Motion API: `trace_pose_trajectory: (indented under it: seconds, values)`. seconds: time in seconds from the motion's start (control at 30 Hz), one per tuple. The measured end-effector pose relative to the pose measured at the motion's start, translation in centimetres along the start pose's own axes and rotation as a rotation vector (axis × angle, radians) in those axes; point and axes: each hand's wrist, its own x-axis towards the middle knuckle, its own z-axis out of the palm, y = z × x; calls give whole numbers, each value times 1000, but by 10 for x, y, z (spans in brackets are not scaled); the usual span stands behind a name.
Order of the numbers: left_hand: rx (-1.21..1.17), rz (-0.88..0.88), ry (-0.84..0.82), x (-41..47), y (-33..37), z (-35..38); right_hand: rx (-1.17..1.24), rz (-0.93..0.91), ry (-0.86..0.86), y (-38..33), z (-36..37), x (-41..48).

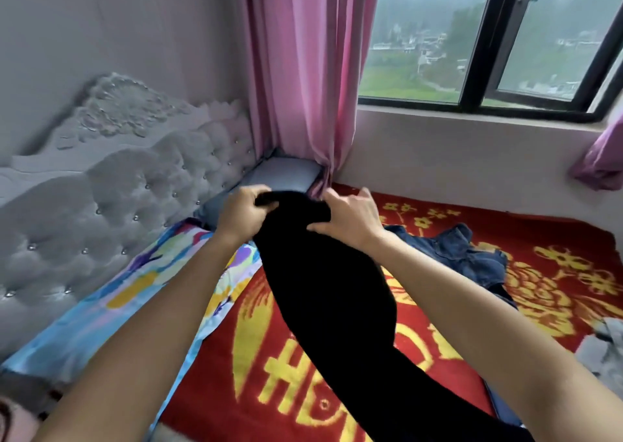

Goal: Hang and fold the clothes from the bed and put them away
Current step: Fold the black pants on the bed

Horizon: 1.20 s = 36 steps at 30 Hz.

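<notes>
Above the red blanket (256,350), a black garment (330,290) trails toward 5 o'clock. At its 11 o'clock the left hand (241,214) grips the top edge, fingers curled; at 1 o'clock the right hand (350,220) pinches it. Denim clothing (472,256) lies at 3 o'clock.

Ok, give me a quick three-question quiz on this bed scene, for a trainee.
1. True or false: the black garment lies untouched on the blanket.
2. Which lies right of it? A jeans B white shirt C towel
3. Fill in: the curtain is ____.
Key: 1 false, left grip and right grip hold it; 2 A; 3 pink.
</notes>
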Motion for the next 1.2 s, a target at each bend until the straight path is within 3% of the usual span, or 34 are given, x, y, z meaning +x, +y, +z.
trace_pose_trajectory:
  seconds: [0.1, 0.17, 0.3, 0.4, 0.5, 0.57, 0.63, 0.73, 0.97, 1.1, 1.2]
  values:
    - [146, 122, 246, 18, 36, -13, -69, 51, 286, 8, -35, 18]
    - [190, 154, 366, 30, 59, -28, -51, 137, 362, 18, -61, 24]
    - [-12, 282, 311, 34, 73, -35, 59, 158, 53, 31, -89, 4]
    - [10, 320, 153, 9, 45, -12, 102, 79, -205, 36, -46, -41]
    - [29, 231, -48, -35, -2, 24, 340, 163, -444, 48, 23, -103]
    - [88, 153, -157, -68, -33, 49, 353, 214, -624, 60, 66, -145]
    - [107, 41, -185, -98, -62, 62, 250, 235, -794, 74, 105, -193]
    - [40, -56, -187, -129, -89, 65, 281, 260, -920, 75, 143, -251]
    - [-7, -169, -184, -159, -113, 42, 159, 253, -641, 57, 167, -256]
    - [-199, -234, -217, -177, -115, 29, -47, 123, -750, 64, 171, -258]
    - [-215, -207, -260, -187, -117, 24, 30, 189, -711, 68, 169, -252]
